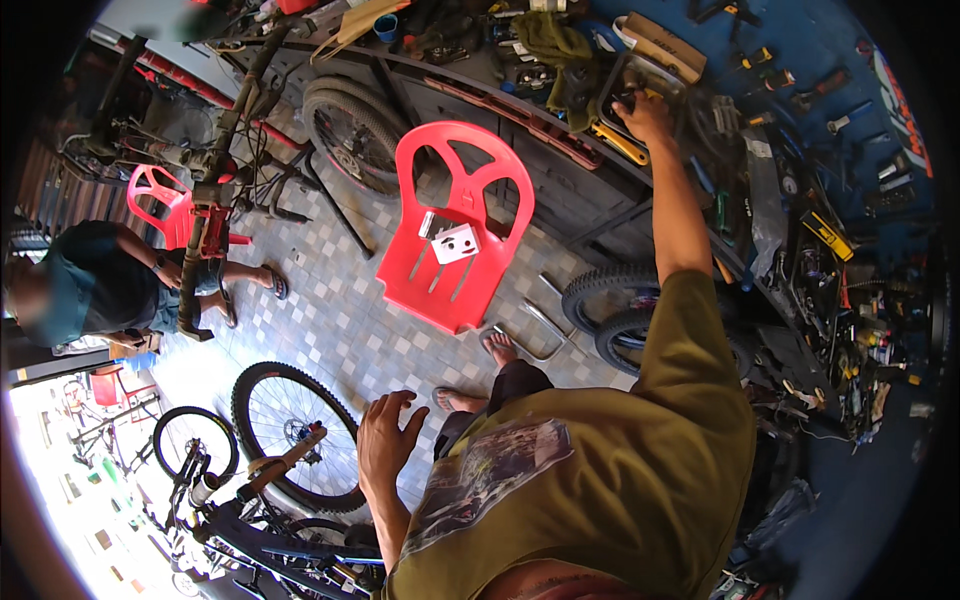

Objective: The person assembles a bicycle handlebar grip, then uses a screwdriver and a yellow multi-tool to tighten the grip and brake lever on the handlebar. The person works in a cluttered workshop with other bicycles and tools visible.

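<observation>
The bench (465, 75), upper right, is crowded — the right hand (645, 112), grip I cannot tell, may brush the yellow tool (620, 142) off; left hand (387, 440) is empty.

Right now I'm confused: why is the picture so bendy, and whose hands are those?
They're a person's bare hands; there's no robot. A wide camera on that person's head looks down, which makes straight edges bend. The left hand is open, with nothing seen in it. The right hand reaches among things on the workbench, near a yellow tool; I can't tell whether it holds anything. On the red chair lies a white box with dark marks.
</observation>
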### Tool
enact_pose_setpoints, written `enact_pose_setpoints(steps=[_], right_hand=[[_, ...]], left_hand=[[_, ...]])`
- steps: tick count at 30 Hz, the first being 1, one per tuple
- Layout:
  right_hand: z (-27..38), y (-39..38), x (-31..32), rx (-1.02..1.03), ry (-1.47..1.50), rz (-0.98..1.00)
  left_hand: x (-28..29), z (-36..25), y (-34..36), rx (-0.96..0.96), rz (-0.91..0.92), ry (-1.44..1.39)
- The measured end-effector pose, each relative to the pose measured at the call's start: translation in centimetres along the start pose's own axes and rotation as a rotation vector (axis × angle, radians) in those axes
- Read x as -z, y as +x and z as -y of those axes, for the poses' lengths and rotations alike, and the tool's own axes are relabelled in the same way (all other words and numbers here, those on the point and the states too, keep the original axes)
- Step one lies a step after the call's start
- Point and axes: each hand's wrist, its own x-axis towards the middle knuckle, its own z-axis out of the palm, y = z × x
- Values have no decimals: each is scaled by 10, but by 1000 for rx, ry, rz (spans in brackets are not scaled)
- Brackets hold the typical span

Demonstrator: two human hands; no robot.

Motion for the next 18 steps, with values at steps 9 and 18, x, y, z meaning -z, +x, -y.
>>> enact_pose_setpoints(steps=[9,18], right_hand=[[12,-119,2,144,30,-67],[-79,-52,-29,527,176,28]], left_hand=[[1,11,-21,67,-19,41],[-1,45,-55,67,-74,21]])
